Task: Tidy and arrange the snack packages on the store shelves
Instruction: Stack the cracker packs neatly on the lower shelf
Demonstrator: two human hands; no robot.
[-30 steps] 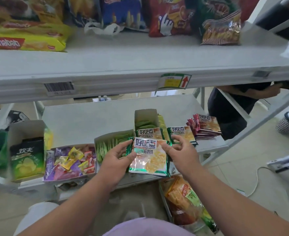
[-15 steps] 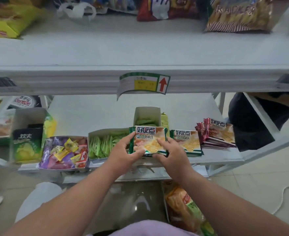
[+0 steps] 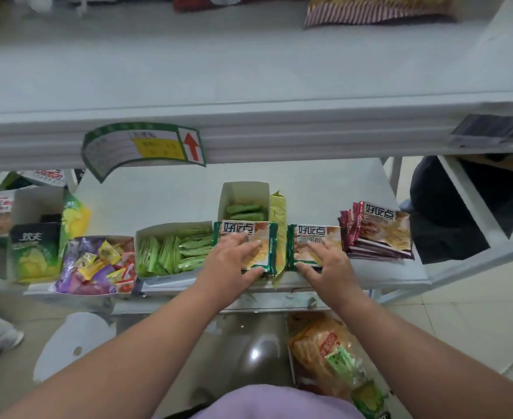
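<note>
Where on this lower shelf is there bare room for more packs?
Bare: the lower shelf behind the green sachet box, and behind the maroon cracker stack. The front edge is crowded from candy box to that stack.

好吃点: green packet (image 3: 246, 246) | 好吃点: maroon packets (image 3: 379, 228) | red arrow: shelf tag (image 3: 146, 149)

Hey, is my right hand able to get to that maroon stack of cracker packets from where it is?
Probably yes: the right hand rests open on a green-edged packet directly beside the maroon stack, with nothing between them.
</note>
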